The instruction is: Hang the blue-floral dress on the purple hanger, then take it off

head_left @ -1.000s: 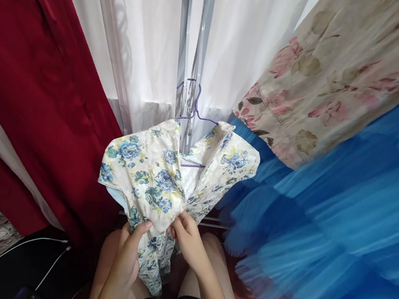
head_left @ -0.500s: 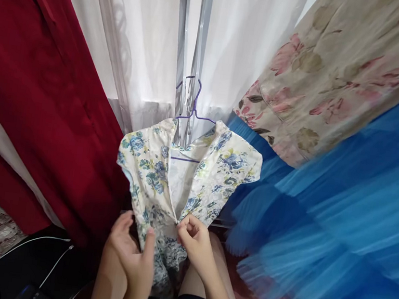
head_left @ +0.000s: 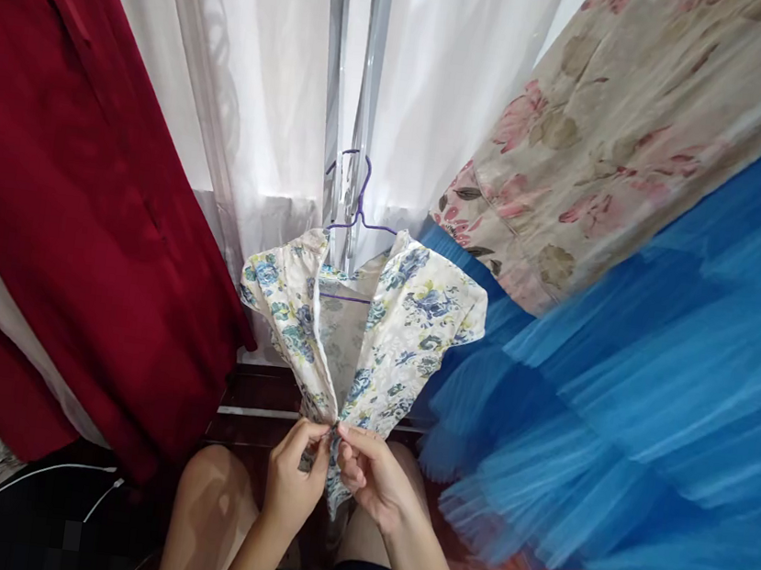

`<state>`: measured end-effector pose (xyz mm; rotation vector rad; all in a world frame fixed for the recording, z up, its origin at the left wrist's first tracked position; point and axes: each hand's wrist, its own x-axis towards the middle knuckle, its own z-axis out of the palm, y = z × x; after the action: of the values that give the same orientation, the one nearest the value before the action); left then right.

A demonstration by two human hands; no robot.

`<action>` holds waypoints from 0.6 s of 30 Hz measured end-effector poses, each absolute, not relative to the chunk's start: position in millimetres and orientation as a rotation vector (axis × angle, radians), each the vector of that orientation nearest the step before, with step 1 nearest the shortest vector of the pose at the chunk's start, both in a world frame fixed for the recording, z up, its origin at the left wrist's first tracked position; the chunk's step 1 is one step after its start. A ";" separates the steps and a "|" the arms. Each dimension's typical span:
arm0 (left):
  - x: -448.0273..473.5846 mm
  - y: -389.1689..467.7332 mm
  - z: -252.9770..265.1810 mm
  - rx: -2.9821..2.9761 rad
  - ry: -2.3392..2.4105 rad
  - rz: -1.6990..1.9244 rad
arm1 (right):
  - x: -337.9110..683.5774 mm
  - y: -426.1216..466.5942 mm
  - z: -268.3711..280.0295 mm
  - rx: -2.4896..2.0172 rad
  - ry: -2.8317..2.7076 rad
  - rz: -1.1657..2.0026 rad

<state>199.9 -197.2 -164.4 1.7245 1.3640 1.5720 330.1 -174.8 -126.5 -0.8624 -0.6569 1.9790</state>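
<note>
A white short-sleeved floral top [head_left: 417, 326] with blue and green flowers hangs from a purple hanger [head_left: 360, 209]. Its neckline opens in a long V that narrows to a point low down. At that point my left hand [head_left: 295, 469] is closed, pinching one edge of the cloth. Close beside it, my right hand [head_left: 374, 478] pinches the opposite edge, thumb and index finger together. The fingertips nearly meet, and whatever small fastening lies between them is too small to make out. Below the hands the top's lower part hangs bunched.
Red cloth [head_left: 86, 193] hangs on the left and white curtains [head_left: 267, 77] behind. To the right are a beige floral cloth [head_left: 576, 161] and a blue tulle skirt [head_left: 616, 397]. A white cable [head_left: 53, 467] lies over a dark surface at lower left. My knees are below the top.
My left hand has moved up and right from beside the top and now pinches its edge. My right hand stays at the bottom of the opening, its fingers repositioned.
</note>
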 end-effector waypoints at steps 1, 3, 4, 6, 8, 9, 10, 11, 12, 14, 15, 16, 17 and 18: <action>198.4 -198.2 -162.4 1.711 1.367 1.570 | 331.1 -176.1 -127.9 -0.871 -0.710 1.986; 195.9 -200.2 -160.1 1.678 1.367 1.565 | 332.4 -178.8 -129.0 -0.899 -0.849 1.979; 195.0 -201.1 -159.7 1.674 1.360 1.562 | 333.1 -179.4 -128.2 -0.919 -0.919 1.962; 194.7 -202.5 -159.7 1.692 1.358 1.550 | 334.9 -176.9 -122.1 -0.969 -1.029 1.881; 196.8 -203.7 -160.0 1.737 1.382 1.520 | 337.8 -167.9 -107.8 -1.001 -1.105 1.756; 198.9 -204.2 -160.0 1.769 1.395 1.485 | 339.5 -161.0 -96.7 -1.000 -1.134 1.688; 201.5 -204.7 -159.8 1.805 1.405 1.438 | 341.0 -152.5 -83.0 -0.985 -1.161 1.620; 204.5 -205.2 -159.4 1.842 1.412 1.389 | 342.2 -142.9 -66.9 -0.955 -1.188 1.553; 207.7 -205.5 -159.0 1.875 1.417 1.344 | 342.9 -132.4 -48.8 -0.917 -1.222 1.484; 213.7 -205.8 -158.5 1.919 1.426 1.298 | 341.9 -110.0 -9.6 -0.824 -1.269 1.353; 216.2 -205.7 -158.9 1.930 1.436 1.297 | 340.3 -99.0 9.5 -0.783 -1.285 1.316; 218.1 -205.5 -159.8 1.936 1.450 1.298 | 337.9 -88.9 27.0 -0.754 -1.274 1.286; 219.3 -205.1 -161.5 1.946 1.466 1.291 | 335.0 -79.9 42.0 -0.739 -1.245 1.267; 219.8 -204.6 -163.7 1.961 1.480 1.275 | 331.9 -72.5 54.0 -0.728 -1.214 1.248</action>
<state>219.8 -204.6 -163.7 1.9611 1.4800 1.2747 331.9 -72.5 54.0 -0.7279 -1.2142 1.2477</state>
